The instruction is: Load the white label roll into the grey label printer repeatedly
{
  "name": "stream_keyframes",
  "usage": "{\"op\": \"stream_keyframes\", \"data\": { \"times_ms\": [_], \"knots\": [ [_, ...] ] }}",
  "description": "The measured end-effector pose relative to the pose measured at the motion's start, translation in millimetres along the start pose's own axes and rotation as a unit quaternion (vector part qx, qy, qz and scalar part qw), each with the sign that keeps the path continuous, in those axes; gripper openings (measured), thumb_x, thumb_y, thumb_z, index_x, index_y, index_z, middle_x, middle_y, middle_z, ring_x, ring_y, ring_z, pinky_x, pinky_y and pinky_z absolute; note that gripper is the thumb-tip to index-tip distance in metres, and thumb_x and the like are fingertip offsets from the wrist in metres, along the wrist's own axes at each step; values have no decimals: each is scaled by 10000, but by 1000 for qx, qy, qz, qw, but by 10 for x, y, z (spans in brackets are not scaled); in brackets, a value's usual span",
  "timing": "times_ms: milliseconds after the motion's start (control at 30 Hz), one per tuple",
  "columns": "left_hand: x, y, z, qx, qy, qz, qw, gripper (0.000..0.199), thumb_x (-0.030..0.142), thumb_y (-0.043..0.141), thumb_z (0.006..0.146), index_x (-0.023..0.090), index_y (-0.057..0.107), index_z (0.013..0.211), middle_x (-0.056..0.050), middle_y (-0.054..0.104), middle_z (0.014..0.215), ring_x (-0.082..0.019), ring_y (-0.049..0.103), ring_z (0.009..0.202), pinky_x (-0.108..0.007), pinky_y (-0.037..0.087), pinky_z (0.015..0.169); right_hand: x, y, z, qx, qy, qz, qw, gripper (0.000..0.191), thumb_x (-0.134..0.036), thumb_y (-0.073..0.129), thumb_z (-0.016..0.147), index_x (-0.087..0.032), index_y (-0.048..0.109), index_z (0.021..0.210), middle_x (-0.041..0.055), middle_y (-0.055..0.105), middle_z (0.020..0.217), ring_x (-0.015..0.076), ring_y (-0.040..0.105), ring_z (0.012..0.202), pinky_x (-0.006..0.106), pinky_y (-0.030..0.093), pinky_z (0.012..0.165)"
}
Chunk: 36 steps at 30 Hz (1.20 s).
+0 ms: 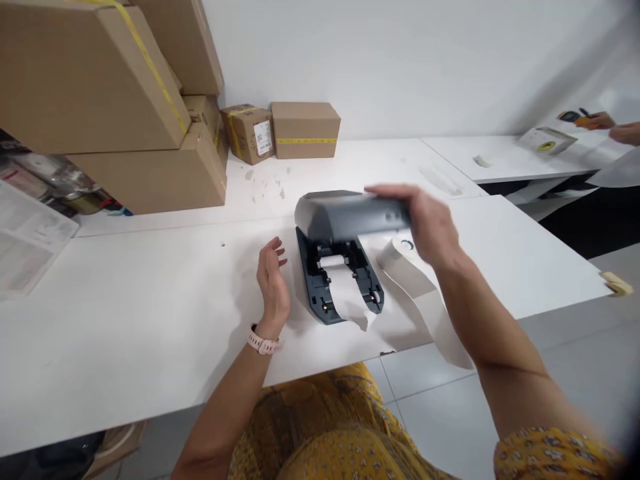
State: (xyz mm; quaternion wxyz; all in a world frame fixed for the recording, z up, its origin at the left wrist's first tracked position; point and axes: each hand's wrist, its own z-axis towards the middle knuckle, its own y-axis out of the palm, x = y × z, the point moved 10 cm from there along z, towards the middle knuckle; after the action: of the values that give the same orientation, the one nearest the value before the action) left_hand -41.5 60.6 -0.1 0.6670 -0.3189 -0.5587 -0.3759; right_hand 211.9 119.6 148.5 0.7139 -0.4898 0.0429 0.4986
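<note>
A dark grey label printer [313,293] sits on the white table with its lid [350,219] raised and slightly blurred. My right hand [427,223] grips the lid's right edge, fingers over the top. Inside the printer body a small roll feeds a white paper strip [345,293] out over the front edge, its end crumpled. My left hand [273,283], with a pink watch band at the wrist, hovers left of the printer, fingers apart and holding nothing. Right of the printer, partly behind my right arm, lies a paper roll [400,250] whose strip hangs past the table's edge.
Large cardboard boxes [150,180] are stacked at the left. Two smaller ones, a taped box [243,137] and a plain box [305,127], stand by the wall. At the far right, another person's hands [600,121] hold an orange device. A clear plastic bag [25,233] lies far left.
</note>
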Motion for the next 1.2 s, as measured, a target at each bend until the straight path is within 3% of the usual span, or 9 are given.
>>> {"op": "stream_keyframes", "data": {
  "times_ms": [133, 300, 633, 800, 900, 967, 1000, 1100, 1200],
  "knots": [
    [378, 78, -176, -15, 136, 40, 990, 569, 554, 290, 1063, 220, 601, 1404, -125, 606, 1484, -252, 581, 1361, -420, 512, 1098, -78, 326, -682, -71, -22, 42, 996, 426, -398, 346, 1106, -353, 574, 1463, 5, 530, 1599, 228, 441, 1530, 542, 375, 1278],
    [747, 384, -585, -146, 317, 126, 929, 506, 407, 291, 1081, 211, 656, 1372, -96, 665, 1449, -264, 479, 1490, -502, 362, 1243, 32, 601, -955, -87, -24, 21, 996, 472, -303, 352, 1103, -328, 471, 1559, 22, 398, 1688, 232, 247, 1622, 587, 277, 1317],
    [745, 496, -764, -148, 350, 247, 891, 452, 317, 383, 1043, 200, 634, 1400, -117, 656, 1471, -289, 464, 1515, -548, 202, 1296, 119, 648, -1054, -36, 29, 75, 996, 473, -355, 296, 1112, -378, 468, 1552, -53, 331, 1718, 232, 191, 1636, 597, 193, 1346],
    [750, 308, -1041, -119, 350, 232, 900, 406, 236, 484, 1004, 171, 612, 1384, -154, 634, 1474, -309, 486, 1479, -544, 347, 1218, 160, 663, -1073, 1, 42, 131, 991, 439, -390, 330, 1110, -398, 541, 1494, -93, 342, 1708, 232, 195, 1636, 577, 176, 1357],
    [671, 17, -1335, -55, 280, 150, 947, 189, 210, 578, 951, 185, 703, 1091, -104, 736, 1075, -232, 676, 1047, -379, 537, 906, 188, 674, -1092, 15, 50, 151, 987, 426, -404, 342, 1108, -415, 562, 1473, -118, 356, 1698, 229, 194, 1636, 572, 169, 1360],
    [368, 172, -1433, -158, 112, 77, 978, 253, 285, 521, 996, 194, 695, 837, -40, 672, 782, -168, 636, 753, -301, 502, 705, 191, 669, -1100, 26, 50, 154, 986, 424, -421, 336, 1108, -414, 581, 1455, -122, 375, 1688, 228, 199, 1635, 574, 161, 1362],
    [121, 341, -1508, -234, -25, 44, 971, 351, 375, 504, 1009, 185, 686, 777, -29, 634, 711, -149, 595, 661, -285, 469, 636, 194, 667, -1103, 30, 52, 152, 987, 426, -434, 334, 1107, -409, 592, 1444, -119, 387, 1682, 229, 204, 1634, 577, 160, 1362],
    [-258, 771, -1824, -351, -348, -97, 864, 543, 635, 507, 934, 158, 670, 730, -6, 575, 616, -86, 442, 460, -251, 303, 466, 208, 667, -1102, 33, 58, 148, 987, 423, -438, 339, 1105, -398, 606, 1430, -106, 410, 1672, 228, 215, 1631, 586, 169, 1358],
    [-236, 972, -1806, -324, -434, -179, 821, 491, 632, 658, 815, 143, 701, 834, 11, 592, 614, -52, 393, 419, -227, 218, 440, 202, 671, -1095, 28, 49, 148, 987, 412, -399, 350, 1107, -395, 598, 1436, -98, 414, 1671, 218, 220, 1630, 578, 182, 1357]
  ]
}}
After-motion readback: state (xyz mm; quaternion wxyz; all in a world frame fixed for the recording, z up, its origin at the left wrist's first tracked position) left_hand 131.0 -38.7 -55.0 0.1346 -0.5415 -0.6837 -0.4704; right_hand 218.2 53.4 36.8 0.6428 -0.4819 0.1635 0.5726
